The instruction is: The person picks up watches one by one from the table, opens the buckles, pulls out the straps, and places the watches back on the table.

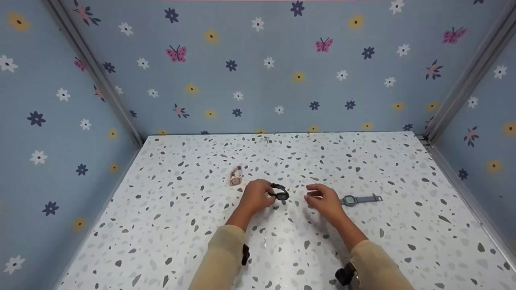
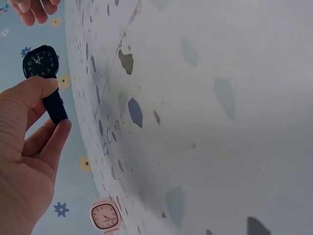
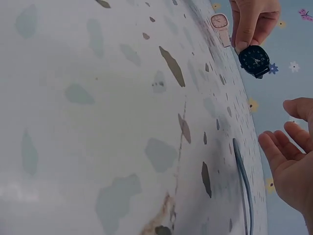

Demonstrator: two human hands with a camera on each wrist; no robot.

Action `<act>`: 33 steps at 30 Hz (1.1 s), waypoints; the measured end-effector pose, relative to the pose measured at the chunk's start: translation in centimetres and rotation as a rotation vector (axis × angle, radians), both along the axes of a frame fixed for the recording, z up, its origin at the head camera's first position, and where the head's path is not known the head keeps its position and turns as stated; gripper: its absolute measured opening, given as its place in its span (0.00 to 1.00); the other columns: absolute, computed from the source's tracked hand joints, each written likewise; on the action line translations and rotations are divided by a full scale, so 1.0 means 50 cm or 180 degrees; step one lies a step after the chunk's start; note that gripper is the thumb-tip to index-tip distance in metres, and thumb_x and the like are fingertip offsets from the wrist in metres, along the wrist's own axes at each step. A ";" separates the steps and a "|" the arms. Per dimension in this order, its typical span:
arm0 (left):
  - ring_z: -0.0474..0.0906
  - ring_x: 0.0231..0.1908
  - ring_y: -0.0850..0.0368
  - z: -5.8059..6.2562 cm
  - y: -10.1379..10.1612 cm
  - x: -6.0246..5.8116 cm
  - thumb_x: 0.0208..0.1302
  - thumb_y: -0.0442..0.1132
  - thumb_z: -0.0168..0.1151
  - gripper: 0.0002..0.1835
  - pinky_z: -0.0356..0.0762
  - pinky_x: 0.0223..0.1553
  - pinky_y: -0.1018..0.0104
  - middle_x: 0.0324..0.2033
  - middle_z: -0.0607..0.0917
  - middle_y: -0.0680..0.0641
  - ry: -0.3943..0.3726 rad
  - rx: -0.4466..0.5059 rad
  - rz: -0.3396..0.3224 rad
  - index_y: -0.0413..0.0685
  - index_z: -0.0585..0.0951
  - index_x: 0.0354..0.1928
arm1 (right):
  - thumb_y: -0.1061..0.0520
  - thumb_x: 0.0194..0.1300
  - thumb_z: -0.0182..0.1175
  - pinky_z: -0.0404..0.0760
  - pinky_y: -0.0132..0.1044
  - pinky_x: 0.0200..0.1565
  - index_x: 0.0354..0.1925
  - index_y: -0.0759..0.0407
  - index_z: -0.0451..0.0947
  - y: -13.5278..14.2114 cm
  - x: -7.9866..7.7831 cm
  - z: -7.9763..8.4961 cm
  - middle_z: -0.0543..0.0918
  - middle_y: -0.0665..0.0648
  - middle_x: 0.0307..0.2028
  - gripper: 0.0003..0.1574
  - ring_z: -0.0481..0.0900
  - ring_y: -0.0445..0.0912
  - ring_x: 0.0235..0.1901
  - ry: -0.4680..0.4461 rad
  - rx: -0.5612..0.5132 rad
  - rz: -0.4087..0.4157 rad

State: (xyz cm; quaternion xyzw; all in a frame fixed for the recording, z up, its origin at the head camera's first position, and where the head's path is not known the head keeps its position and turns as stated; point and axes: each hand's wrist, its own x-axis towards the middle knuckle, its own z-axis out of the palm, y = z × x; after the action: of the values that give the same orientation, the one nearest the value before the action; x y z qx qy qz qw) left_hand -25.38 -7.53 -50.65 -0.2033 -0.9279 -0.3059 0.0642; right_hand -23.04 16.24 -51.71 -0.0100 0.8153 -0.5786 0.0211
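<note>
My left hand (image 1: 256, 195) pinches a black wristwatch (image 1: 283, 195) by its strap, with the thumb close to the dial. In the left wrist view that black watch (image 2: 41, 62) shows a dark, rounded face with pale numerals. To its right, my right hand (image 1: 324, 201) holds nothing; its fingers are loosely bent and apart from the black watch. A grey wristwatch (image 1: 350, 200) lies stretched out beside the right hand, which hides part of its strap. Beyond the left hand a pink wristwatch (image 1: 236, 177) rests with its strap looped.
The white speckled tabletop (image 1: 181, 225) meets a blue flowered back panel (image 1: 258, 80) at its far edge. Similar panels stand at left and right, with metal posts (image 1: 471, 68) in the corners. Black devices (image 1: 345, 274) are worn at the sleeves.
</note>
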 end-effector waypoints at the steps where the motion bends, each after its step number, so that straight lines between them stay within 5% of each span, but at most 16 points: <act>1: 0.81 0.40 0.51 0.001 0.001 0.005 0.51 0.34 0.70 0.03 0.80 0.44 0.59 0.34 0.86 0.47 0.0037 0.0003 -0.0045 0.42 0.88 0.27 | 0.66 0.61 0.64 0.84 0.39 0.45 0.56 0.70 0.76 0.000 0.004 0.004 0.79 0.68 0.52 0.24 0.79 0.57 0.50 -0.0003 -0.0011 0.0015; 8: 0.80 0.50 0.50 0.017 0.013 0.041 0.52 0.36 0.72 0.03 0.76 0.55 0.56 0.44 0.85 0.45 0.0161 0.0027 -0.0182 0.44 0.88 0.29 | 0.64 0.63 0.64 0.83 0.42 0.46 0.54 0.68 0.78 0.000 0.031 0.017 0.81 0.63 0.51 0.20 0.81 0.53 0.47 -0.0024 -0.0013 0.0149; 15: 0.79 0.49 0.49 0.030 0.027 0.071 0.53 0.36 0.73 0.02 0.77 0.53 0.58 0.46 0.85 0.45 0.0575 0.0005 -0.0326 0.46 0.88 0.28 | 0.65 0.65 0.62 0.84 0.42 0.46 0.53 0.75 0.76 -0.005 0.047 0.033 0.79 0.70 0.49 0.20 0.83 0.52 0.42 -0.0321 -0.0707 0.0228; 25: 0.79 0.49 0.49 0.034 0.045 0.086 0.51 0.36 0.73 0.03 0.77 0.53 0.61 0.47 0.84 0.44 0.1167 -0.0105 -0.0426 0.46 0.87 0.28 | 0.61 0.65 0.64 0.85 0.42 0.44 0.54 0.78 0.74 -0.007 0.056 0.039 0.81 0.67 0.44 0.25 0.85 0.52 0.38 -0.0644 -0.1103 0.0456; 33: 0.77 0.52 0.48 0.039 0.055 0.088 0.51 0.34 0.74 0.05 0.77 0.53 0.61 0.50 0.82 0.43 0.1348 -0.0026 -0.0557 0.46 0.86 0.29 | 0.64 0.65 0.63 0.85 0.42 0.41 0.49 0.80 0.75 -0.005 0.056 0.047 0.84 0.61 0.36 0.20 0.85 0.50 0.33 -0.0712 -0.1129 0.0448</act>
State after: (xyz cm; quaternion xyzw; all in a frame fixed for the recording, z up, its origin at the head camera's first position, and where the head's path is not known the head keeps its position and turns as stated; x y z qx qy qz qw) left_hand -20.97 -4.78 -48.71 -0.3430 -0.8737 -0.2571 0.2299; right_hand -20.24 15.99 -49.35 -0.0062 0.6906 -0.7075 0.1497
